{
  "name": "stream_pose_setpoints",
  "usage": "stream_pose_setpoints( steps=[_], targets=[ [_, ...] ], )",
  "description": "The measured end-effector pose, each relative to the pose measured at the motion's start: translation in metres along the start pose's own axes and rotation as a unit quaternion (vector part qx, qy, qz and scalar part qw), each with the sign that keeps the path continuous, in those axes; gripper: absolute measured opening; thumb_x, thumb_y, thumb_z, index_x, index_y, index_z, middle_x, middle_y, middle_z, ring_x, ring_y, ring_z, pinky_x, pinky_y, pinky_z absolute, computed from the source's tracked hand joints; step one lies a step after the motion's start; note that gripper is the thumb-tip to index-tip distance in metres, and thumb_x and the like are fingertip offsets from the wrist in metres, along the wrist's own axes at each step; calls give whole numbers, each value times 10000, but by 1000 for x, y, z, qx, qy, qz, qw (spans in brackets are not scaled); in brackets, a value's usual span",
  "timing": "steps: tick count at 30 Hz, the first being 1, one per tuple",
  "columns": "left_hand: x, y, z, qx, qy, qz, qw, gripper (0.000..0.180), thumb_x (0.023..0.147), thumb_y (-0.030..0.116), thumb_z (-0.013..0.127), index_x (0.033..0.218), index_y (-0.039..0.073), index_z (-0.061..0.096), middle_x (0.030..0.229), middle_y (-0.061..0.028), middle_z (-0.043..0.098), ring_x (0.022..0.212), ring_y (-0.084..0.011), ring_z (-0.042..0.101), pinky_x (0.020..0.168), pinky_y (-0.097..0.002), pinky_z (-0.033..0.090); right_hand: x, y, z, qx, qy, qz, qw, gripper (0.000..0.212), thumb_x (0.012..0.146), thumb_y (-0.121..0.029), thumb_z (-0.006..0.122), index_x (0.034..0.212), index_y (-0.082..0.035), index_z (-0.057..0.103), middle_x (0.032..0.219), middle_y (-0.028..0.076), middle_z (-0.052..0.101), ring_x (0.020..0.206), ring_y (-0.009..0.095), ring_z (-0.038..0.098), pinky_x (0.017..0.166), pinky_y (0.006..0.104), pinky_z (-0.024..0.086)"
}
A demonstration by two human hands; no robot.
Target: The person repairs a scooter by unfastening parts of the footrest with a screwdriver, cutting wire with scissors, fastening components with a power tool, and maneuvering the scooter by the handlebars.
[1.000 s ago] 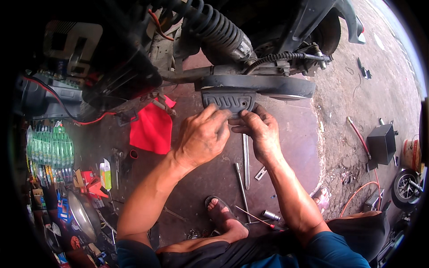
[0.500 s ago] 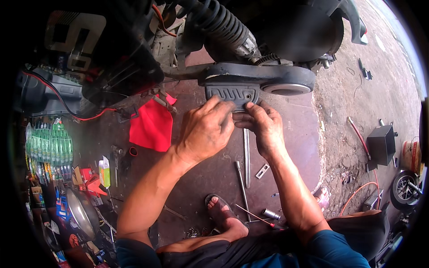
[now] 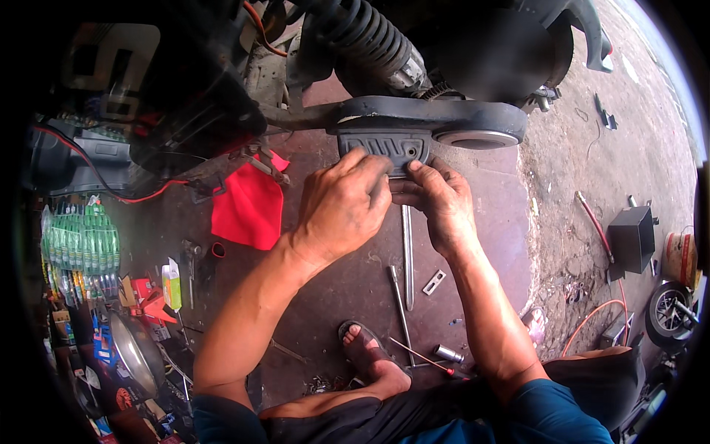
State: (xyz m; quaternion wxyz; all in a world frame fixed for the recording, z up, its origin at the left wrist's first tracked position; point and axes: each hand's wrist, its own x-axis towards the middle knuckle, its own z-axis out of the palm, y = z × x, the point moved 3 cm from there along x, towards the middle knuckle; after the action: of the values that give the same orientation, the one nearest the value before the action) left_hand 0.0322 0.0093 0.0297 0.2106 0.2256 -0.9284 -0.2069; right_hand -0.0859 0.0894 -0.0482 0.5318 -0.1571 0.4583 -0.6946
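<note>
A black ribbed plastic cover (image 3: 390, 149) with a small hole near its right end sits against the lower edge of the dark swingarm (image 3: 436, 112) of a motorbike. My left hand (image 3: 346, 200) has its fingers bent at the cover's lower left edge; their tips are partly hidden behind the hand. At the lower right corner, the thumb of my right hand (image 3: 440, 201) presses on the cover's face while the other fingers curl underneath. Right of the cover, a round silver-rimmed end (image 3: 475, 139) of the swingarm shows. Above it is a coil-spring shock absorber (image 3: 381, 44).
Below my hands, a long metal bar (image 3: 407, 259), a T-handle wrench (image 3: 400, 303), a slotted metal plate (image 3: 434, 282), a socket (image 3: 448, 354) and a screwdriver (image 3: 436, 360) lie on the floor. A red cloth (image 3: 249, 203) is at left. Farther right stands a black box (image 3: 631, 238).
Both hands have shifted up very slightly along the cover's lower edge. The cover and swingarm look nearly the same, with a small shift of the whole view.
</note>
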Motion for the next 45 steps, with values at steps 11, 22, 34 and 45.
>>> stream_pose_setpoints(
  steps=[11,22,34,45],
  targets=[
    [8,-6,1,-68,30,-11,997,93,836,13,591,917,-8,632,811,-109,614,706,-250,607,645,-354,482,1,-1,0,-5,-14,-4,1000,350,940,-238,581,1139,51,574,993,143,663,872,197,663,803,328,535],
    [34,7,-12,-223,-103,-216,945,146,858,88,595,965,0,643,696,10,562,568,-49,486,501,-239,395,-1,-4,3,-24,18,-9,1000,324,935,-226,579,1087,60,579,963,148,661,849,196,667,791,319,536],
    [48,5,6,-174,-94,-193,961,223,815,104,578,937,-51,682,785,-132,685,726,-168,634,692,-313,501,2,0,0,-20,12,-17,1000,362,930,-254,587,1100,65,583,935,161,667,860,208,664,797,326,535],
    [57,3,12,-112,-114,-196,968,222,817,117,576,941,-32,685,792,-150,690,759,-218,668,711,-342,513,1,-4,2,-13,23,-27,999,362,921,-264,597,1055,72,600,883,156,670,804,198,652,755,327,541]
  ],
)
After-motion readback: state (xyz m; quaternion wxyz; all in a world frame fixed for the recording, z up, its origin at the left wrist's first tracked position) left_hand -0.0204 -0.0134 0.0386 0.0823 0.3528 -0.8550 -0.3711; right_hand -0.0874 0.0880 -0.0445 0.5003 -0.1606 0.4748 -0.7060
